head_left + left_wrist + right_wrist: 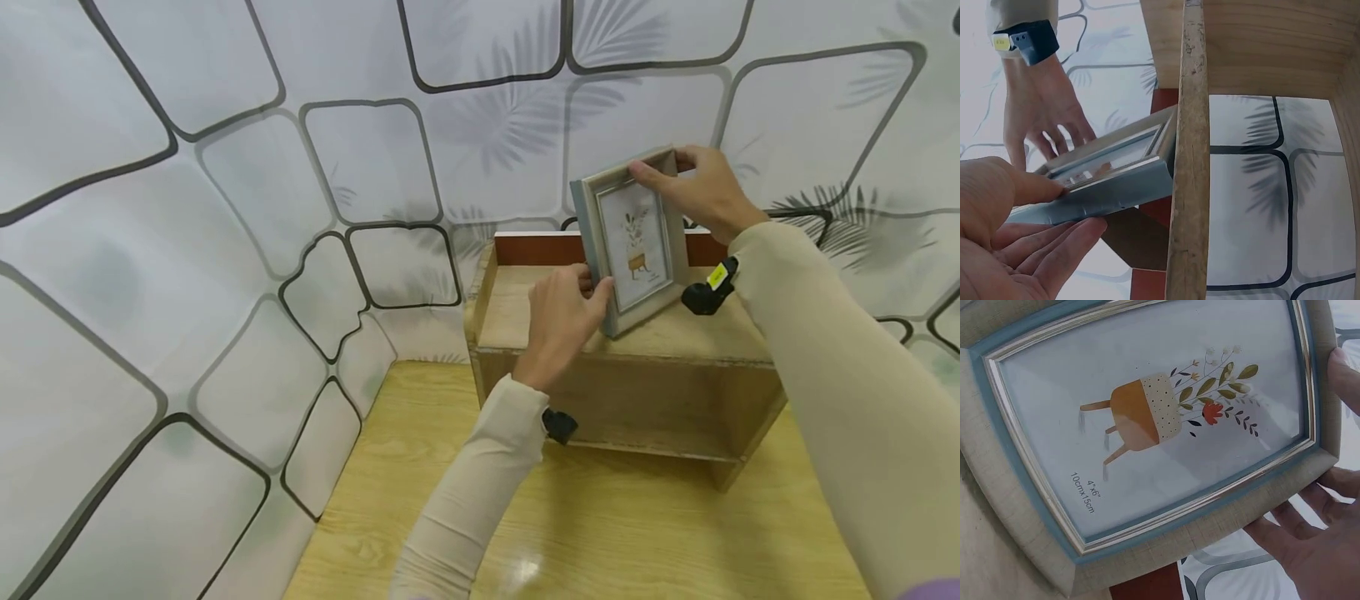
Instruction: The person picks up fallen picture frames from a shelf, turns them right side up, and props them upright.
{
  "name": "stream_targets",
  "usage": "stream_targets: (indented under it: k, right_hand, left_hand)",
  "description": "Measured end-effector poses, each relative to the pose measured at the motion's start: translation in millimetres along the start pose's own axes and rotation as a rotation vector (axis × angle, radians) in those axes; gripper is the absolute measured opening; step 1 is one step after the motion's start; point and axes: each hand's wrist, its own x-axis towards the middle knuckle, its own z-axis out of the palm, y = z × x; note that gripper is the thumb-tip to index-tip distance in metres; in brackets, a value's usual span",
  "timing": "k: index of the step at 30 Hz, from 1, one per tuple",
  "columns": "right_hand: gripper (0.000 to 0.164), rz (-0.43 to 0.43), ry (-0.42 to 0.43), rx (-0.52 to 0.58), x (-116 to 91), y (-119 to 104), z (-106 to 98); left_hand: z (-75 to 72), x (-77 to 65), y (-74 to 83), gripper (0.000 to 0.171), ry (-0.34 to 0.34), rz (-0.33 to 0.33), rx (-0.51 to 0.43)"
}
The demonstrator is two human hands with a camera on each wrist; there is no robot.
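Note:
A picture frame [636, 242] with a pale, textured border and a blue-grey side leans at a tilt over the top board of a small wooden shelf [517, 321]. Its lower edge is close over that board. My left hand [562, 317] pinches the frame's left side, thumb in front and fingers behind, as the left wrist view shows [1029, 225]. With my right hand [705, 187] I hold the upper right corner, thumb on the front. The right wrist view shows the print [1147, 415]: a legged orange pot with leaves and a red flower, marked 4"x6".
A reddish-brown strip [536, 248] runs along the back of the shelf top, and a raised side panel [480, 292] bounds its left. Below is an open compartment [645, 400]. The shelf stands on a wood-grain surface [420, 450], close to the patterned wall covering [360, 167].

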Motion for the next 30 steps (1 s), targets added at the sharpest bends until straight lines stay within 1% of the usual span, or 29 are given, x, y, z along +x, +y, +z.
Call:
stream_targets:
  k: [3,8,13,14,16,19,21,24,26,30]
  right_hand:
    - [0.080,0.035,0.043,-0.002,-4.4,-1.2,-2.1]
    - [0.087,0.090,0.148,-0.013,-12.5,-1.5,-4.7]
    - [0.092,0.120,0.234,-0.028,-17.7,1.1,-7.1]
    - [0.090,0.122,0.246,-0.025,-18.3,1.9,-7.3]
    - [0.081,0.125,0.271,-0.019,-19.3,3.1,-7.3]
    - [0.064,0.132,0.300,0.004,-21.2,3.3,-7.5]
    - [0.056,0.137,0.324,0.006,-23.1,2.9,-6.9]
    - [0.053,0.140,0.362,-0.011,-26.5,2.1,-5.8]
    - [0.055,0.142,0.389,-0.027,-28.8,1.6,-5.3]
    - [0.060,0.161,0.444,-0.067,-33.2,1.1,-4.5]
  left_hand:
    - [-0.6,1.6,-0.7,0.021,-0.008,-0.006,-0.017]
    - [0.2,5.8,-2.3,0.022,-0.014,0.011,-0.030]
    - [1.9,9.3,-5.2,0.034,-0.024,0.013,-0.017]
    - [2.1,9.9,-6.1,0.034,-0.022,0.009,-0.007]
    - [2.6,11.4,-7.5,0.033,-0.020,-0.001,0.009]
    - [2.4,13.8,-8.2,0.025,-0.022,-0.013,0.020]
    - [2.6,15.0,-8.4,0.020,-0.027,-0.022,0.009]
    - [3.3,16.6,-8.7,0.022,-0.032,-0.039,-0.015]
    - [4.2,17.6,-9.3,0.027,-0.030,-0.045,-0.036]
    - [6.3,19.9,-11.0,0.030,-0.037,-0.049,-0.061]
